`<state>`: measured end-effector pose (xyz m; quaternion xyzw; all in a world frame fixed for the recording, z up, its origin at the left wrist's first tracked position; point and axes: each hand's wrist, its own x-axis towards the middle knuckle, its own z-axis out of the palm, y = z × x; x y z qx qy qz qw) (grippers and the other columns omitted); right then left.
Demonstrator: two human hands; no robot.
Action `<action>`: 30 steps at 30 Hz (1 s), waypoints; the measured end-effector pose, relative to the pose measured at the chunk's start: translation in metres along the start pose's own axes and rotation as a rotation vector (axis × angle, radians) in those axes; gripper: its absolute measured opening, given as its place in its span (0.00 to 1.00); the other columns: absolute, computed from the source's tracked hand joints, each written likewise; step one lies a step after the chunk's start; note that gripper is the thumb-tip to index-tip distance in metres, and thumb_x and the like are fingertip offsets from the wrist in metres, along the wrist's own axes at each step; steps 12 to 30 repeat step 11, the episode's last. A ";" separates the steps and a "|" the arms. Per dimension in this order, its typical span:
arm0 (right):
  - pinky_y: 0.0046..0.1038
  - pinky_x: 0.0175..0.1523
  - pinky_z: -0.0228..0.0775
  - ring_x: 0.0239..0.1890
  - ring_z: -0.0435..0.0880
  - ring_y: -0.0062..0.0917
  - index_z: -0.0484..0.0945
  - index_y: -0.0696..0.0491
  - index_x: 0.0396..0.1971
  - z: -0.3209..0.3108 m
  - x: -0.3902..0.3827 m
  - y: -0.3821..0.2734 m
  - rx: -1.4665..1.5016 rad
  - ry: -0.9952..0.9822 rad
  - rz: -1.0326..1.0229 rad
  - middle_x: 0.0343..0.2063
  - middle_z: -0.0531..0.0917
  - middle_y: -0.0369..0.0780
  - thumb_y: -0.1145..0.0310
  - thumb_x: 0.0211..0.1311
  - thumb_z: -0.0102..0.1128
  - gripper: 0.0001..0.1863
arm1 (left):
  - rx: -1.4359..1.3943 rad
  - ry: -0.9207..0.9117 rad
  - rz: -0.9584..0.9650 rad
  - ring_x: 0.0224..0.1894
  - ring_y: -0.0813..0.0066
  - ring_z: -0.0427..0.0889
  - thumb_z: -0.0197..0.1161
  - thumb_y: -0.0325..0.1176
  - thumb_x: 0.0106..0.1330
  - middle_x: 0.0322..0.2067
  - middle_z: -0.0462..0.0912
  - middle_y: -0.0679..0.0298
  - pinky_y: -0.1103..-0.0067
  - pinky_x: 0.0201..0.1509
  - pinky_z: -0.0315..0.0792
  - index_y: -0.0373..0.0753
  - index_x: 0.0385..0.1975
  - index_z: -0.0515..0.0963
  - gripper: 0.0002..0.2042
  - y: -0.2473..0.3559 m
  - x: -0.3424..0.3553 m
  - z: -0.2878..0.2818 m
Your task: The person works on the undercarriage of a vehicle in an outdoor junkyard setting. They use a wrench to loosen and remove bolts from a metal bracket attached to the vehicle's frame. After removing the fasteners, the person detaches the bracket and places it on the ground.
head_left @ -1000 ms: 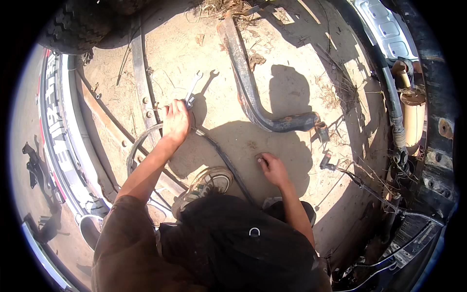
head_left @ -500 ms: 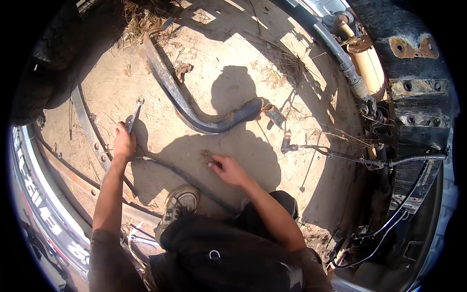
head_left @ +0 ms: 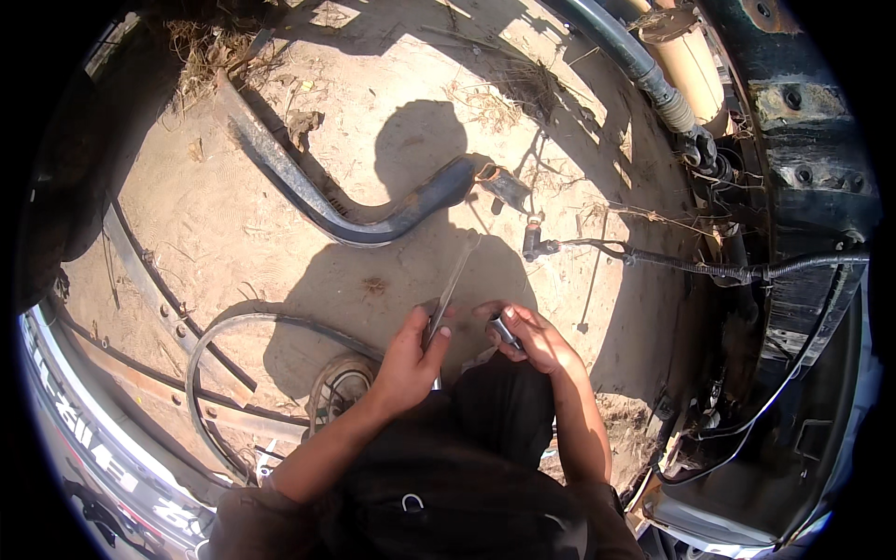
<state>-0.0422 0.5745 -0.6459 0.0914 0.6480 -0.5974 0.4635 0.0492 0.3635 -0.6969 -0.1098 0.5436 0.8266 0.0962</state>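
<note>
My left hand (head_left: 409,362) is closed around a long metal wrench (head_left: 454,285), which slants up and away from my fist; its far end is smeared by motion. Close by on the right, my right hand (head_left: 543,347) grips a short, shiny metal cylinder (head_left: 505,332) between thumb and fingers. Both hands are held above the ground in front of my knees. Beyond them a curved dark metal bar (head_left: 345,229) lies on the sandy ground.
A black cable with an elbow connector (head_left: 532,245) runs right to a dark vehicle frame (head_left: 807,159). A black strip (head_left: 194,383) loops at the left by flat metal bars (head_left: 154,294). My shoe (head_left: 341,387) is below. A cream cylinder (head_left: 686,65) and a shaft (head_left: 644,70) are upper right.
My left hand has come right and nearer with the wrench, beside my right hand. My right hand has lifted rightward from the ground, and the shiny cylinder now shows in it.
</note>
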 end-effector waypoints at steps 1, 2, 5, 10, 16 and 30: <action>0.13 0.19 0.54 0.23 0.66 0.12 0.69 0.55 0.54 -0.025 -0.020 0.015 0.150 0.079 -0.023 0.25 0.71 0.34 0.52 0.72 0.44 0.23 | -0.010 -0.035 -0.033 0.26 0.87 0.69 0.51 0.27 0.70 0.36 0.74 0.68 0.87 0.28 0.66 0.38 0.54 0.67 0.14 0.005 -0.004 0.001; 0.13 0.19 0.54 0.22 0.63 0.13 0.66 0.53 0.57 -0.036 -0.037 0.022 0.503 0.217 -0.135 0.26 0.69 0.34 0.55 0.72 0.45 0.22 | 0.003 -0.044 -0.064 0.26 0.87 0.69 0.51 0.27 0.70 0.36 0.74 0.67 0.87 0.28 0.66 0.38 0.55 0.66 0.14 0.005 -0.010 -0.005; 0.14 0.21 0.57 0.22 0.64 0.15 0.64 0.47 0.58 -0.097 -0.080 0.081 0.915 0.361 -0.325 0.28 0.71 0.34 0.58 0.72 0.46 0.19 | 0.061 0.004 -0.149 0.25 0.87 0.67 0.51 0.28 0.70 0.32 0.72 0.69 0.86 0.28 0.65 0.37 0.53 0.67 0.13 0.000 -0.038 -0.048; 0.31 0.53 0.74 0.46 0.81 0.29 0.69 0.56 0.56 -0.204 -0.107 0.294 1.096 0.446 0.158 0.47 0.80 0.48 0.58 0.74 0.37 0.22 | 0.314 0.261 -0.155 0.24 0.86 0.67 0.55 0.32 0.68 0.27 0.70 0.69 0.87 0.27 0.64 0.38 0.56 0.66 0.17 -0.009 -0.123 -0.131; 0.31 0.66 0.62 0.58 0.75 0.31 0.62 0.54 0.64 -0.233 -0.102 0.321 1.280 0.337 0.169 0.54 0.76 0.51 0.59 0.73 0.38 0.24 | 0.172 0.310 -0.210 0.26 0.86 0.68 0.58 0.34 0.67 0.28 0.69 0.69 0.87 0.29 0.64 0.38 0.58 0.64 0.21 -0.017 -0.145 -0.147; 0.31 0.66 0.62 0.58 0.75 0.31 0.62 0.54 0.64 -0.233 -0.102 0.321 1.280 0.337 0.169 0.54 0.76 0.51 0.59 0.73 0.38 0.24 | 0.172 0.310 -0.210 0.26 0.86 0.68 0.58 0.34 0.67 0.28 0.69 0.69 0.87 0.29 0.64 0.38 0.58 0.64 0.21 -0.017 -0.145 -0.147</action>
